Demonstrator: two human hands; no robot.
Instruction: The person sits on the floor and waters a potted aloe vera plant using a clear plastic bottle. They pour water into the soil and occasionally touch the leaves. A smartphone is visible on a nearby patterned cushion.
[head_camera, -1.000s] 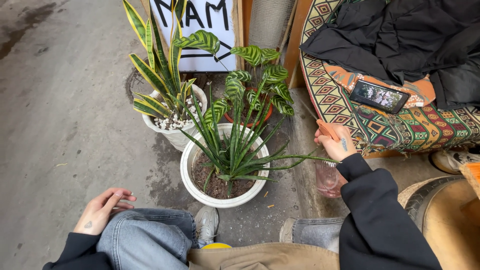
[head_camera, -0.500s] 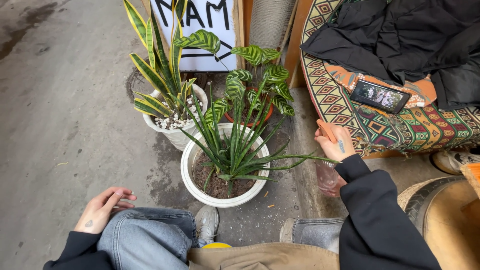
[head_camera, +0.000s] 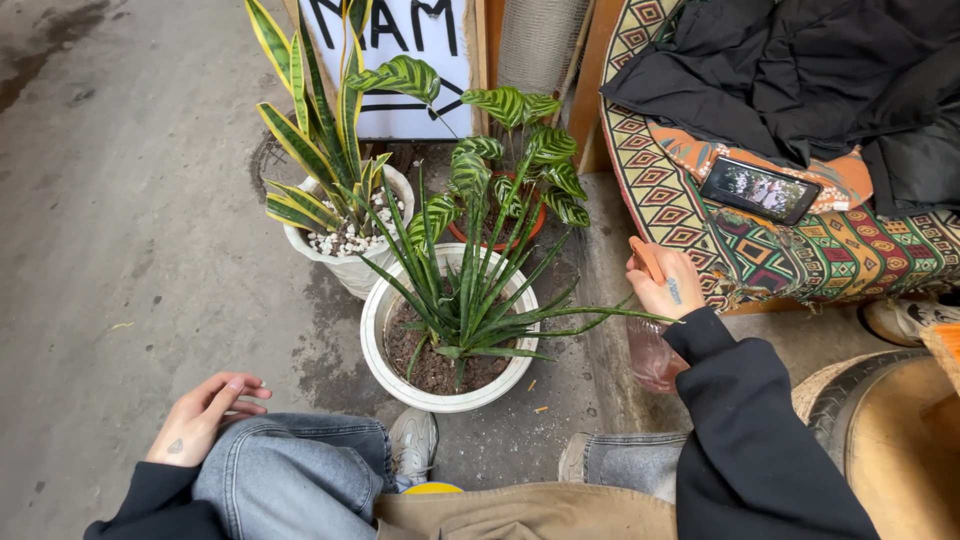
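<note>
A clear pink spray bottle (head_camera: 652, 352) hangs just right of the white pot (head_camera: 450, 398) — the right hand (head_camera: 664, 284) grips its orange trigger, fingers closed round it. The pot holds a spiky green plant (head_camera: 470, 310). Left of the pot, the left hand (head_camera: 205, 415) rests on a denim knee (head_camera: 290, 475) — fingers loosely open, holding nothing.

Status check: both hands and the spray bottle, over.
Left hand open, resting on the knee, holding nothing. Right hand gripping the pink spray bottle beside the white pot. Spiky plant's leaves reach toward that hand.
</note>
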